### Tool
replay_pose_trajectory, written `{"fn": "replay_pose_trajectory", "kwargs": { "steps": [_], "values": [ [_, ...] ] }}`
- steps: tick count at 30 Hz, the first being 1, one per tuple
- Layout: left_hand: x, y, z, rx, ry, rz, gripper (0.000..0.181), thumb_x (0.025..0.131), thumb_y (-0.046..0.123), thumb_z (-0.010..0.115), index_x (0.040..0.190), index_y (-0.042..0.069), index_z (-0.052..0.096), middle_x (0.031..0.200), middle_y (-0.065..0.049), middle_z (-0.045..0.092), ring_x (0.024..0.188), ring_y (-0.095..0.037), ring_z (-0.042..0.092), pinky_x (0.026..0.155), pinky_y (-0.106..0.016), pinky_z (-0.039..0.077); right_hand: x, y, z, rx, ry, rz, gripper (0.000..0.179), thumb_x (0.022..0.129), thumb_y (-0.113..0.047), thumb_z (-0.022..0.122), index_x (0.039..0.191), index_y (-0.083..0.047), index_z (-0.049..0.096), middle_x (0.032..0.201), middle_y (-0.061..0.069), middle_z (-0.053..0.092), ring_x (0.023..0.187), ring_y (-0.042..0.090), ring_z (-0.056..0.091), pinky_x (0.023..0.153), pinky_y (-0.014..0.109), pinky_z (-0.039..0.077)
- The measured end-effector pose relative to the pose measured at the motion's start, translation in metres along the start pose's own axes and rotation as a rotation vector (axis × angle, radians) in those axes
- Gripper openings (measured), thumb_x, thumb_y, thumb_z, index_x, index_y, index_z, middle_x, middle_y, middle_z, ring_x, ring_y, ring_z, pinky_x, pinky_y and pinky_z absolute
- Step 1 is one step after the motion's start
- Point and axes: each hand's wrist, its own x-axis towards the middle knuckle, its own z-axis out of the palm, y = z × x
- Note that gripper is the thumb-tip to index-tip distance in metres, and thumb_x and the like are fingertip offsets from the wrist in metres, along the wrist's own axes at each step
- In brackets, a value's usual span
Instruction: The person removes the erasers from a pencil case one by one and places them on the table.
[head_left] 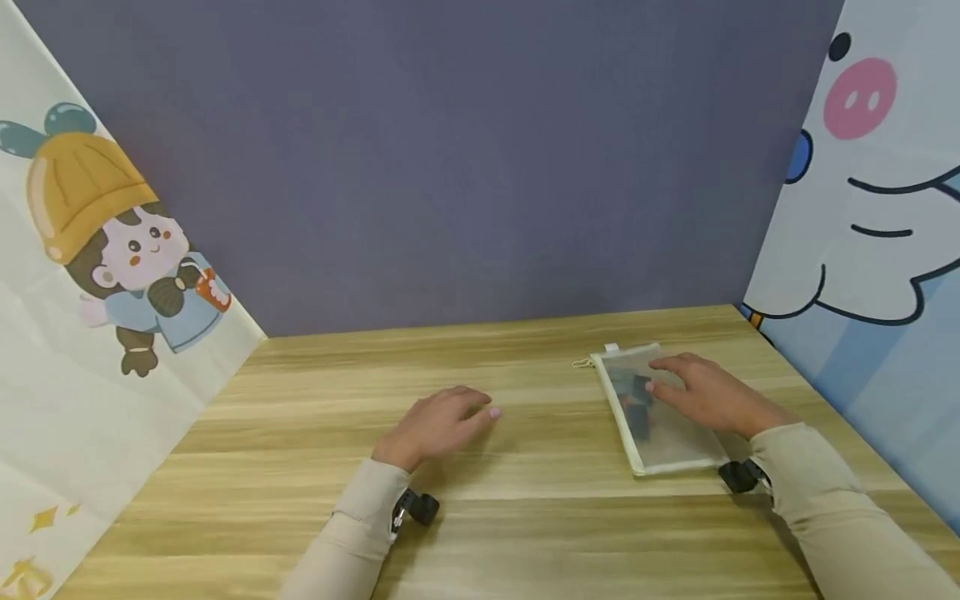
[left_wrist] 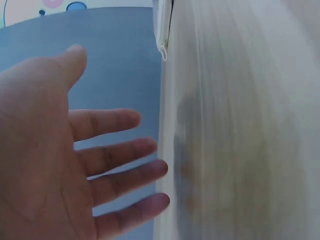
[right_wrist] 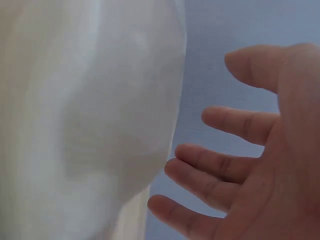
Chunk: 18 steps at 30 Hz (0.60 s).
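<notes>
A translucent zip pouch (head_left: 675,446) with cream edging lies flat on the right side of the table, and dark pieces (head_left: 637,412) show through it. Over its right part hovers my right hand (head_left: 708,396), fingers spread and holding nothing. In the right wrist view, that hand (right_wrist: 280,175) has its fingertips close to the surface of the pouch (right_wrist: 125,125). My left hand (head_left: 442,423) is held low over the middle of the table, its fingers loosely extended. The left wrist view shows its bare palm (left_wrist: 35,145), with the pouch's corner and cord (left_wrist: 163,37) farther off.
The wood-grain table (head_left: 300,500) ends at a grey-blue panel (head_left: 465,167) at the back. Printed cartoon sheets stand on the left (head_left: 45,400) and right (head_left: 885,267). Each wrist carries a small black camera, one on the left (head_left: 423,508) and one on the right (head_left: 738,477).
</notes>
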Motion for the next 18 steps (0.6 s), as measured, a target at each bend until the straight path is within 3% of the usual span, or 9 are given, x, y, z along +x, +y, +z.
{"fn": "replay_pose_trajectory", "kwargs": {
  "steps": [3, 6, 12, 18],
  "values": [
    [0.006, 0.002, 0.002, -0.065, 0.067, 0.019, 0.052, 0.093, 0.057, 0.037, 0.122, 0.021, 0.062, 0.121, 0.007, 0.058, 0.108, -0.013, 0.055, 0.09, -0.038, 0.043, -0.004, 0.002, -0.002, -0.01, 0.012, 0.006, 0.06, 0.094, -0.046, 0.048, 0.133, 0.0, 0.047, 0.131, 0.029, 0.042, 0.116, 0.046, 0.042, 0.087, 0.059, 0.037],
    [0.003, 0.0, 0.003, -0.103, 0.11, 0.02, 0.045, 0.093, 0.053, 0.042, 0.117, 0.021, 0.064, 0.114, 0.01, 0.061, 0.099, -0.009, 0.058, 0.085, -0.034, 0.045, -0.002, -0.001, 0.003, -0.025, 0.033, -0.008, 0.058, 0.094, -0.043, 0.049, 0.132, 0.001, 0.048, 0.13, 0.028, 0.043, 0.117, 0.046, 0.041, 0.089, 0.059, 0.035],
    [0.009, 0.004, 0.01, -0.16, 0.123, 0.057, 0.034, 0.094, 0.044, 0.049, 0.11, 0.02, 0.067, 0.101, 0.013, 0.064, 0.092, -0.004, 0.059, 0.082, -0.03, 0.046, -0.008, 0.001, 0.011, -0.028, 0.034, -0.007, 0.065, 0.093, -0.046, 0.05, 0.134, 0.005, 0.043, 0.129, 0.032, 0.041, 0.117, 0.046, 0.039, 0.091, 0.059, 0.034],
    [0.014, 0.012, 0.011, -0.181, 0.118, 0.054, 0.03, 0.094, 0.038, 0.051, 0.11, 0.018, 0.067, 0.096, 0.013, 0.064, 0.086, -0.003, 0.058, 0.078, -0.029, 0.047, -0.011, 0.002, 0.016, -0.007, 0.009, -0.007, 0.07, 0.092, -0.049, 0.049, 0.137, 0.004, 0.039, 0.132, 0.03, 0.039, 0.119, 0.045, 0.038, 0.091, 0.059, 0.034]
  ]
}}
